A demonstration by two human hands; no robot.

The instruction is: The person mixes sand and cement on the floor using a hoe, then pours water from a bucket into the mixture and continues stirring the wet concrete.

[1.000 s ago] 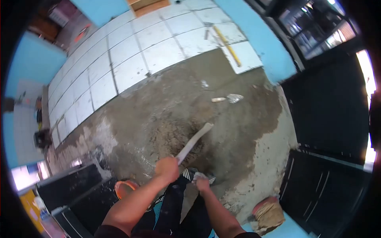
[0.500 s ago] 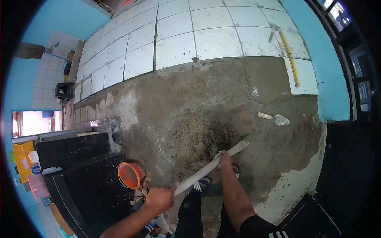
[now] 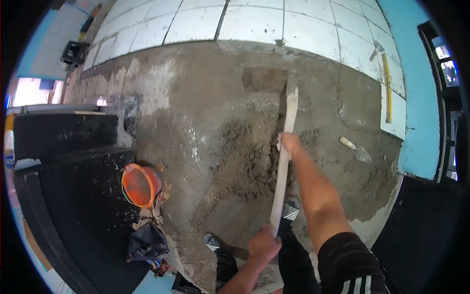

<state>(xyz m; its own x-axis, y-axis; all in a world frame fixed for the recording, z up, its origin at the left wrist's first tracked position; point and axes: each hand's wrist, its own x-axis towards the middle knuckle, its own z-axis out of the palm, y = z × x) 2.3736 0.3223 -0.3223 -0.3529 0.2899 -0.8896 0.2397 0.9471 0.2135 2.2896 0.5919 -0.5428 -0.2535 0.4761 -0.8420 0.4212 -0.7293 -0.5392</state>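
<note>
Both my hands grip the pale wooden handle of a hoe (image 3: 280, 188). My left hand (image 3: 264, 246) is closed round its lower end, close to my legs. Farther up, my right hand (image 3: 290, 145) wraps the shaft below the head. The mud-coloured hoe blade (image 3: 264, 80) is out on the wet floor, toward the tiles. Between the blade and my feet lies a rough heap of wet mortar (image 3: 245, 152), partly spread out.
White floor tiles (image 3: 249, 22) line the far side. A trowel (image 3: 356, 149) lies at right, and a yellow spirit level (image 3: 387, 90) rests on the tiles there. An orange bucket (image 3: 140, 186) stands at left beside a black step (image 3: 83, 196) and a dark bag (image 3: 148, 241).
The hoe has swung from a slant to nearly straight ahead, its blade now farther out near the tiles. Both hands still hold it. My feet are wider apart, and the view has shifted.
</note>
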